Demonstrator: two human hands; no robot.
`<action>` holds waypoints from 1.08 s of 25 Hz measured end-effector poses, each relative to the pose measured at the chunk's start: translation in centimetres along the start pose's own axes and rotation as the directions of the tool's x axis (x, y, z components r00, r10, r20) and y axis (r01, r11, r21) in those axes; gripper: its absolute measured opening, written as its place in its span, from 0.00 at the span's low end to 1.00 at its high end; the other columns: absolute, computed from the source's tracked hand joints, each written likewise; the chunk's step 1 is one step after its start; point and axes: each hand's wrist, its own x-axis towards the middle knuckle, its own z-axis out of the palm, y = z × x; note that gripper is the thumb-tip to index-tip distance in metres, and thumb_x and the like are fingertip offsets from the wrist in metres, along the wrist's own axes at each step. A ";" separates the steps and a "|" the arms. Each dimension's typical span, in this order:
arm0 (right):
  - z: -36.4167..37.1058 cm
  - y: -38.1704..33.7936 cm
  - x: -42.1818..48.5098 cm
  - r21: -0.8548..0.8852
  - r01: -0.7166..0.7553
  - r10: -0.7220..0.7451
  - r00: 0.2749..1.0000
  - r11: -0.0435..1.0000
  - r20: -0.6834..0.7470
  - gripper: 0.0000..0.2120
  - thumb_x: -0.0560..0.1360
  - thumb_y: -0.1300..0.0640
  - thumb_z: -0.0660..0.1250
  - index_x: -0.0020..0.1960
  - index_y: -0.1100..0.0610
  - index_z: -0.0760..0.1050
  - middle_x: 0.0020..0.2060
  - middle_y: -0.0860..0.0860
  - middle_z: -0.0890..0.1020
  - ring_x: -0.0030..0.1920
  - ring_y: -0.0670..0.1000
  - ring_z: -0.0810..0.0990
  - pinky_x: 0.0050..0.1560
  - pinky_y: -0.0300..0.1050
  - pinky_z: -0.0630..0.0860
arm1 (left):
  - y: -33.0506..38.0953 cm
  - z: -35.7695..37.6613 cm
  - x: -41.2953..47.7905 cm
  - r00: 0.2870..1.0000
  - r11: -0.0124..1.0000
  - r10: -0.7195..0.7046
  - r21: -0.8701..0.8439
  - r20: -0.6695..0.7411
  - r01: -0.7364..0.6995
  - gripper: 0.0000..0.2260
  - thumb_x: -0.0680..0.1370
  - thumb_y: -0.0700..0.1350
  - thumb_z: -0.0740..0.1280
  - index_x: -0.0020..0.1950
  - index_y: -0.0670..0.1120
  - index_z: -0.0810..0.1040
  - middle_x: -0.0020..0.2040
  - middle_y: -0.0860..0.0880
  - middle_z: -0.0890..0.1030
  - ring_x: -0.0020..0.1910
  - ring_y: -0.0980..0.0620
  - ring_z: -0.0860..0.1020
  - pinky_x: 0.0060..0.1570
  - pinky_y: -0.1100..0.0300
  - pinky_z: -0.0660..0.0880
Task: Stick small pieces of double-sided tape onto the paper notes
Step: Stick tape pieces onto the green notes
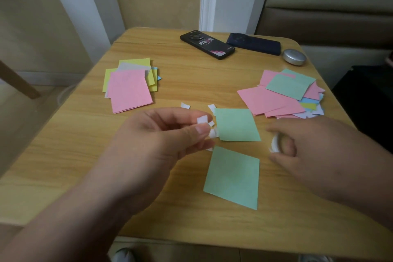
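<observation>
White tape piece (202,120) pinched in left hand (161,140) may cling to fingers; right hand (308,151) grips tape roll (275,144) beside green note (237,125).

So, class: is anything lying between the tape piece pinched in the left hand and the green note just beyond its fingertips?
Nothing visible blocks it. The left hand pinches a tape piece just left of the upper green note; only other small white tape bits sit at that note's left edge.
</observation>
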 end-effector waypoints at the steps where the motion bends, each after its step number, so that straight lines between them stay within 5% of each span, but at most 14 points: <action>1: 0.0 -0.1 -0.1 -0.018 0.000 0.000 1.000 1.000 0.023 0.20 0.77 0.40 0.62 0.68 0.39 0.68 0.39 0.39 0.71 0.45 0.43 0.71 0.41 0.38 0.72 | -0.2 0.3 -0.1 1.000 1.000 0.000 -0.023 0.020 0.001 0.03 0.67 0.36 0.74 0.36 0.43 0.86 0.38 0.44 0.85 0.39 0.46 0.84 0.52 0.50 0.82; 5: -0.5 -0.5 -0.3 0.031 -0.024 0.026 0.999 0.999 -0.047 0.22 0.74 0.36 0.63 0.66 0.39 0.72 0.46 0.38 0.77 0.45 0.41 0.72 0.42 0.40 0.72 | -1.1 0.5 -0.3 0.999 0.998 0.025 0.053 0.037 -0.027 0.03 0.70 0.43 0.75 0.39 0.44 0.85 0.36 0.46 0.82 0.39 0.50 0.83 0.55 0.47 0.81; 8: -0.7 -1.4 -1.1 0.357 0.094 -0.003 0.969 0.929 -0.247 0.11 0.68 0.41 0.69 0.44 0.47 0.82 0.27 0.45 0.78 0.27 0.45 0.73 0.27 0.40 0.67 | -1.6 0.8 -0.5 0.997 0.995 0.039 0.089 0.060 -0.045 0.04 0.69 0.43 0.77 0.41 0.45 0.86 0.40 0.45 0.84 0.42 0.49 0.84 0.59 0.42 0.79; 11: -1.0 -3.6 -2.3 0.800 0.132 -0.037 0.990 0.585 -0.136 0.10 0.65 0.46 0.79 0.34 0.51 0.83 0.23 0.51 0.78 0.21 0.46 0.72 0.22 0.42 0.69 | -1.8 1.5 -0.8 0.994 0.987 0.089 0.132 0.057 -0.096 0.04 0.68 0.43 0.75 0.42 0.46 0.86 0.39 0.45 0.85 0.41 0.51 0.84 0.54 0.53 0.81; 13: -0.7 -4.4 -2.7 0.913 0.076 -0.095 0.995 0.401 -0.042 0.09 0.64 0.47 0.79 0.34 0.52 0.83 0.21 0.51 0.78 0.20 0.43 0.72 0.22 0.35 0.68 | -1.8 1.9 -1.0 0.990 0.975 0.134 0.174 0.045 -0.139 0.05 0.68 0.44 0.75 0.42 0.46 0.86 0.39 0.45 0.86 0.39 0.51 0.83 0.47 0.56 0.81; 19: 0.8 -4.0 -2.0 0.984 0.012 0.036 0.999 0.180 -0.019 0.08 0.65 0.50 0.72 0.38 0.54 0.84 0.22 0.55 0.78 0.19 0.43 0.69 0.22 0.30 0.63 | -2.5 2.4 -1.0 0.973 0.953 0.224 0.198 0.056 -0.231 0.07 0.72 0.42 0.76 0.49 0.48 0.86 0.46 0.47 0.86 0.49 0.53 0.84 0.50 0.60 0.80; 23: 0.8 -3.8 -1.4 0.996 -0.013 0.097 0.995 0.085 0.005 0.04 0.71 0.57 0.75 0.38 0.56 0.84 0.25 0.57 0.79 0.21 0.47 0.66 0.20 0.34 0.62 | -3.3 2.5 -1.4 0.946 0.937 0.267 0.180 0.182 -0.299 0.22 0.72 0.32 0.65 0.58 0.53 0.84 0.56 0.45 0.81 0.60 0.46 0.79 0.59 0.52 0.78; 27: 0.9 -3.7 -1.3 0.995 0.016 0.124 0.992 0.098 -0.028 0.09 0.74 0.60 0.69 0.36 0.57 0.83 0.26 0.58 0.80 0.21 0.50 0.65 0.20 0.36 0.62 | -3.6 2.7 -1.8 0.935 0.926 0.278 0.200 0.219 -0.322 0.27 0.70 0.30 0.64 0.61 0.55 0.82 0.58 0.49 0.79 0.62 0.47 0.77 0.57 0.57 0.77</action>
